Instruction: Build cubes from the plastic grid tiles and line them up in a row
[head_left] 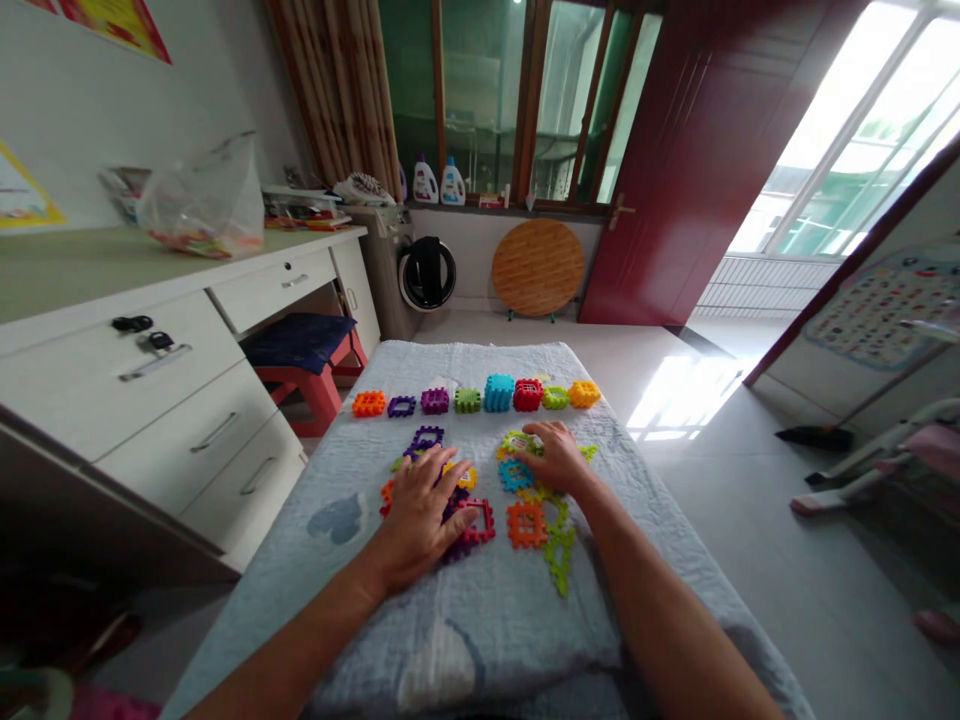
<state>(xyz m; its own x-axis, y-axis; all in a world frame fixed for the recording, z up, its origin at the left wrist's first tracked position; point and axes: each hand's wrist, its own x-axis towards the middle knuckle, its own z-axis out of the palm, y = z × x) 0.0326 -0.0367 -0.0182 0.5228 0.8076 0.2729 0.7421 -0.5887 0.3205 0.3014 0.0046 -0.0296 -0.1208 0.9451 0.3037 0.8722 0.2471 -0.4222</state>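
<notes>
My left hand (426, 508) lies spread, palm down, over a loose group of plastic interlocking tiles, hiding several of them. Around it show a purple square frame tile (428, 438), a yellow tile (466, 477) and a red frame tile (486, 520). My right hand (556, 457) rests with fingers stretched over a second group. Its fingertips are at a lime green tile (517, 441), with a blue tile (515, 475) just below. An orange square tile (526, 524) and a lime green triangular tile (559, 560) lie nearer me. What is under both palms is hidden.
Across the far part of the cloth-covered table (337, 610) runs a row of tile stacks sorted by colour, including a tall blue stack (499, 393) and a yellow stack (584, 393). A stool (304, 350) and a white desk (187, 370) stand to the left.
</notes>
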